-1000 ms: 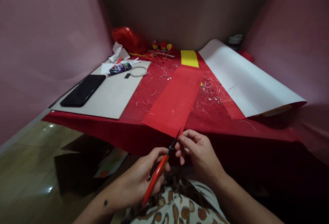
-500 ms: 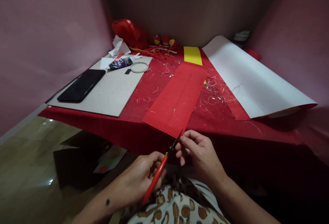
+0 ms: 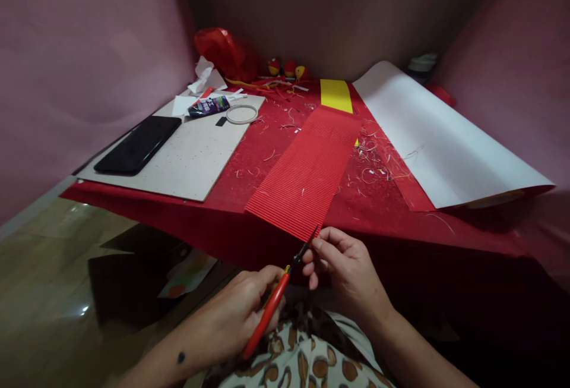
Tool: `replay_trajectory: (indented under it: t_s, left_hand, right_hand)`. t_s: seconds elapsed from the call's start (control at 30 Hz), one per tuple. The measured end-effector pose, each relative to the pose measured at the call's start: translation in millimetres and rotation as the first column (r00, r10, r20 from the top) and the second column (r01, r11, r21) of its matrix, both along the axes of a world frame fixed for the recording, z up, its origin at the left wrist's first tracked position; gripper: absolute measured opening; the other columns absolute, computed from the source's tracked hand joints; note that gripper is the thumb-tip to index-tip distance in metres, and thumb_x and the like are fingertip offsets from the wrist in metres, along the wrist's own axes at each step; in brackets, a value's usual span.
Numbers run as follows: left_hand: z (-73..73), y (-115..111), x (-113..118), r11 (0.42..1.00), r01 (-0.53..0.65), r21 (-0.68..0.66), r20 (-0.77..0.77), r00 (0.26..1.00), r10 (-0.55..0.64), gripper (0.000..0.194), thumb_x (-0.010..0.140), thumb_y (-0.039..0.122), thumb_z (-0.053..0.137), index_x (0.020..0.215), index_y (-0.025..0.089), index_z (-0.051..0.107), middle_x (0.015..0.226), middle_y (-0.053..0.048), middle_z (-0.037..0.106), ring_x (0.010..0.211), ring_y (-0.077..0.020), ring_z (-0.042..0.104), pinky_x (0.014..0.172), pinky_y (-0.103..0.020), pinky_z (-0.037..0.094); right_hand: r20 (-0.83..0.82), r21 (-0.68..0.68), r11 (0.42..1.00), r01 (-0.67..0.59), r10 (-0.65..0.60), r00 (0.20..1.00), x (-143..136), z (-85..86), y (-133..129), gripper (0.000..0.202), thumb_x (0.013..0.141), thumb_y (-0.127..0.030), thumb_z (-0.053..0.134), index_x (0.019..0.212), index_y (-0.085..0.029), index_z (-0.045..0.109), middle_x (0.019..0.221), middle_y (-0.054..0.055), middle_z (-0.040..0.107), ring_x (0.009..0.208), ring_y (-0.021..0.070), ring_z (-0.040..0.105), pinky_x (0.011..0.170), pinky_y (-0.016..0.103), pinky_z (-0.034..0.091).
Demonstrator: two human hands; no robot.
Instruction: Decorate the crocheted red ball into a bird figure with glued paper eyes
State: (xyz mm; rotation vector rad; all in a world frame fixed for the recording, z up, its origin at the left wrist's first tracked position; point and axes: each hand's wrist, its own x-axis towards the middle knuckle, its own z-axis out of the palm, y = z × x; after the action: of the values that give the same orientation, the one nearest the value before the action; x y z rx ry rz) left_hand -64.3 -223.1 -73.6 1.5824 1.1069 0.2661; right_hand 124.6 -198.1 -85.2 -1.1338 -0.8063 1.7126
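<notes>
My left hand [image 3: 252, 302] is closed round the red handles of a pair of scissors [image 3: 271, 311]. Their dark blades point up and to the right, at the near right corner of a ribbed red corrugated paper sheet [image 3: 303, 174]. At that same corner, the thumb and fingers of my right hand [image 3: 341, 257] pinch the edge of the sheet beside the blade tips. The sheet lies lengthwise on the red-covered table, its near end reaching over the front edge. How far the blades are apart is hard to make out.
On the left, a grey board [image 3: 178, 165] bears a black phone [image 3: 138, 145], a glue tube [image 3: 208, 106] and a ring [image 3: 241, 114]. A yellow strip [image 3: 336, 95] lies behind the red sheet. White rolled paper [image 3: 436, 132] is on the right. Thread scraps [image 3: 371, 153] litter the cloth.
Both hands keep their hold at the sheet's corner. The scissors have shifted only slightly, and the whole view has moved a little.
</notes>
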Motion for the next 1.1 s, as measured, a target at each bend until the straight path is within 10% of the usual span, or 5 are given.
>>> replay_trajectory:
  t_s: [0.67,1.1]
  left_hand:
    - [-10.0,-5.3,-4.0,0.987,0.103,0.121,-0.085,0.992,-0.093,0.016,0.094,0.028,0.037,0.08,0.021,0.04,0.067,0.005,0.046,0.057,-0.0093,0.037,0.052,-0.021,0.031]
    - [-16.8,-16.2,-6.5,0.99,-0.004,-0.139,0.007,1.0,0.005,0.026,0.095,0.044,0.036,0.083,0.021,0.037,0.068,0.005,0.049,0.049,-0.0069,0.051,0.042,-0.014,0.037]
  right_hand:
    - [0.015,0.0,1.0,-0.024,0.024,1.0,-3.8,-4.7,-1.2,0.022,0.079,-0.034,0.066,0.07,-0.017,0.057,0.061,0.0,0.064,0.043,0.0086,0.056,0.041,0.019,0.043]
    - [0.078,0.024,0.999,-0.029,0.027,0.997,-9.8,-3.5,-0.1,0.025,0.074,-0.038,0.068,0.07,-0.017,0.056,0.06,-0.002,0.06,0.046,0.0092,0.055,0.04,0.02,0.045]
